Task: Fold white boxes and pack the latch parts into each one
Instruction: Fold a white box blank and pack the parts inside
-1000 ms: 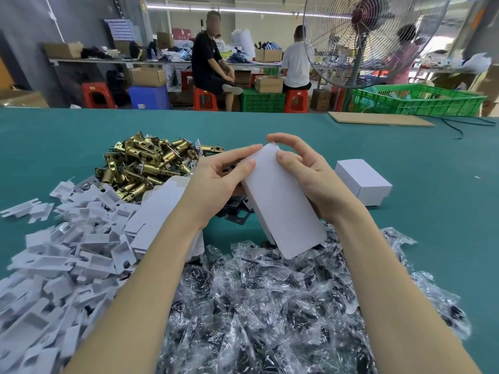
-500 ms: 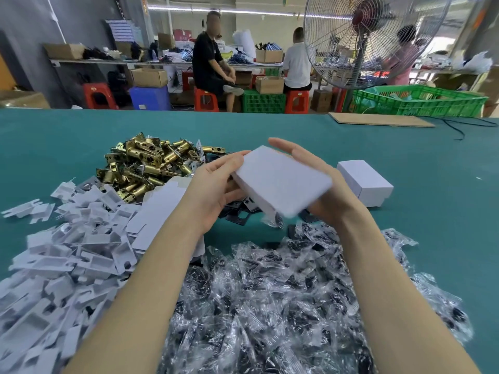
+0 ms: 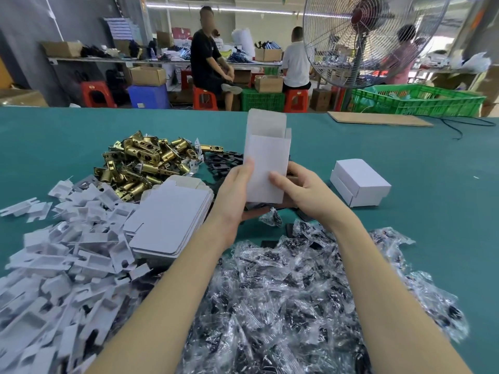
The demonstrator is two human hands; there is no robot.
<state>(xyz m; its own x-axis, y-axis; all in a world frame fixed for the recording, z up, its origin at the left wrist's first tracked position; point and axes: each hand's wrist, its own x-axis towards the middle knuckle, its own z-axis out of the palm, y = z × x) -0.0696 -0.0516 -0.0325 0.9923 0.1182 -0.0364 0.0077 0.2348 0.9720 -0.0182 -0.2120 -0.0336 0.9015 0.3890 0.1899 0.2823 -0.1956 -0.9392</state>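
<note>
A workshop fills the background: people sit on red stools at a long bench, and a large fan stands at 1 o'clock beside a green crate. The near surface is a teal table.

Both forearms reach forward from the bottom edge and meet at the middle of the table. Between them stands a white box, upright, its top flaps open and pointing away toward 12 o'clock. The left hand grips the box's lower left edge, thumb laid on the near face and fingers wrapped behind. The right hand holds the lower right edge, thumb pressed on the near face and fingers curled round the far side. The box is lifted clear of the table.

At 3 o'clock from the hands a closed box lies on the table, apart from them. At 9 o'clock sits a stack of flat blanks, and brass latches are heaped at 10 o'clock. White inserts spread across 8 o'clock. Clear bags with dark parts are piled at 6 o'clock, under the forearms. Black plates lie just beyond the left hand.
</note>
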